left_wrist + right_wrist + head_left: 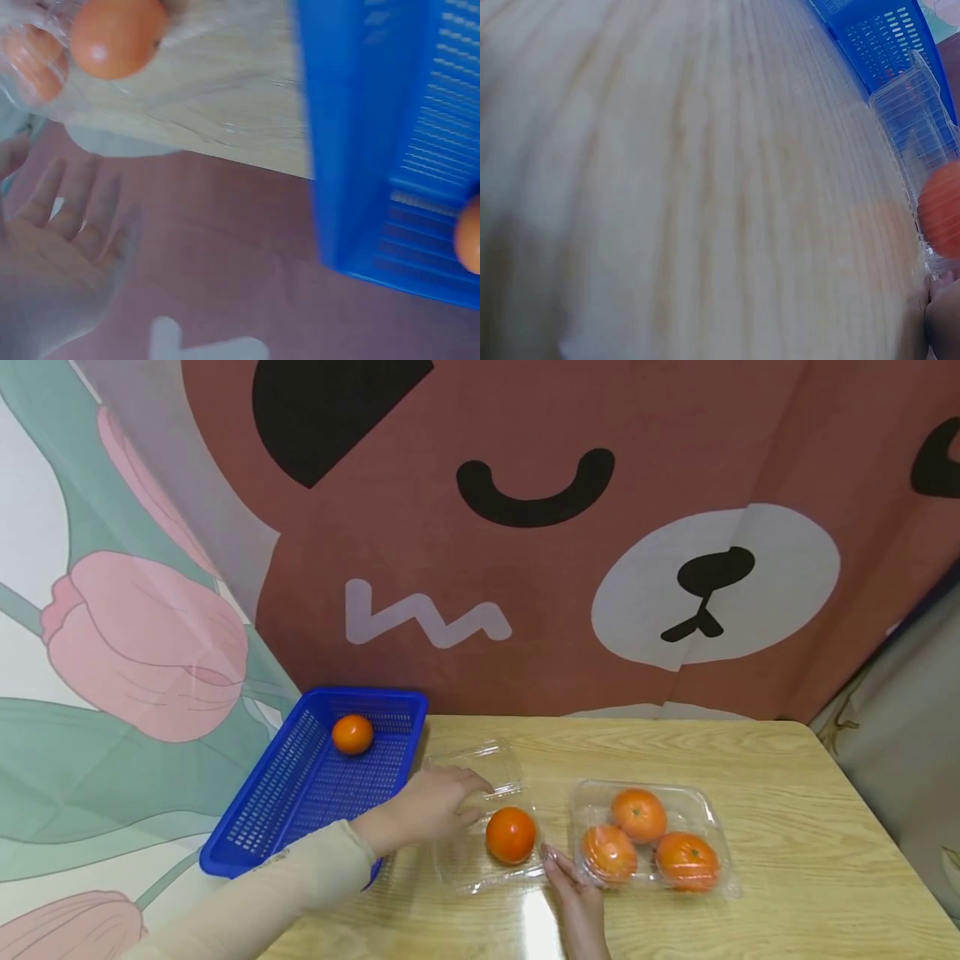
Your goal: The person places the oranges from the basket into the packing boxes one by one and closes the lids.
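A clear plastic clamshell box [457, 868] lies with its lid folded back in the middle of the table. One smooth orange [511, 835] sits inside it. My left hand [438, 802] hovers over the box's left part, fingers loosely extended toward the orange and nothing held. In the left wrist view the left hand [67, 255] has its fingers spread. At the box's near right edge, my right hand [577, 902] pinches the rim with its fingertips. Only a small part of the right hand [945, 307] shows in the right wrist view.
To the left stands a blue slotted basket [315, 810] with one orange [352, 734] at its far end. A second clear box [708, 814] holding three mandarins [639, 815] sits right of my right hand. Behind the wooden table [810, 843] hangs a printed curtain [525, 610].
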`<state>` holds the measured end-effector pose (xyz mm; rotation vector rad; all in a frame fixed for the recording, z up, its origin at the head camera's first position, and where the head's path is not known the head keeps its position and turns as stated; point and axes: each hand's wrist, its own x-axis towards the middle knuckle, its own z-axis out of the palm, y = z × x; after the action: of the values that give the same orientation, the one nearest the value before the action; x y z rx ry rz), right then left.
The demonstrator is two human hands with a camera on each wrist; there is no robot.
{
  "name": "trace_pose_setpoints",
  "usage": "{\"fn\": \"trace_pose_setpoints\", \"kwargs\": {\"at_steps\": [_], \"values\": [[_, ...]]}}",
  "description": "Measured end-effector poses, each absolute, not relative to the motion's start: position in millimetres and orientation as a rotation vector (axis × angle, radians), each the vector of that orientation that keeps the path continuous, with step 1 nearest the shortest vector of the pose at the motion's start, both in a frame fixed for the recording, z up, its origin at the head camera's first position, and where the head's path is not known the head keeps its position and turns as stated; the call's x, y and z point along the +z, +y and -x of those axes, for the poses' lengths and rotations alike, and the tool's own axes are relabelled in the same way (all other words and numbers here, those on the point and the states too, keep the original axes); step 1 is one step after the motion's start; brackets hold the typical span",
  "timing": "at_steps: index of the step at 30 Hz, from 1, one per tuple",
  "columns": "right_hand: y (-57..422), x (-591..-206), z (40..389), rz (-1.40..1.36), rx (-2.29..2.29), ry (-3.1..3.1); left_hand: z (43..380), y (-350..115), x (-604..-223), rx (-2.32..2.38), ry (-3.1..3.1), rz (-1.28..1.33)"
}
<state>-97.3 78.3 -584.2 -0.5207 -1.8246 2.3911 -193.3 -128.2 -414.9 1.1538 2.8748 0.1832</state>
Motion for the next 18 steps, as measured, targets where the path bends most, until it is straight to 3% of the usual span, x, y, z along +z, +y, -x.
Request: {"fn": "trace_pose_setpoints", "kwargs": {"at_steps": [18], "values": [[78,-583,97,0.531,2.389,-1.832,233,-209,-413,0.717,3.089,-0.593]]}}
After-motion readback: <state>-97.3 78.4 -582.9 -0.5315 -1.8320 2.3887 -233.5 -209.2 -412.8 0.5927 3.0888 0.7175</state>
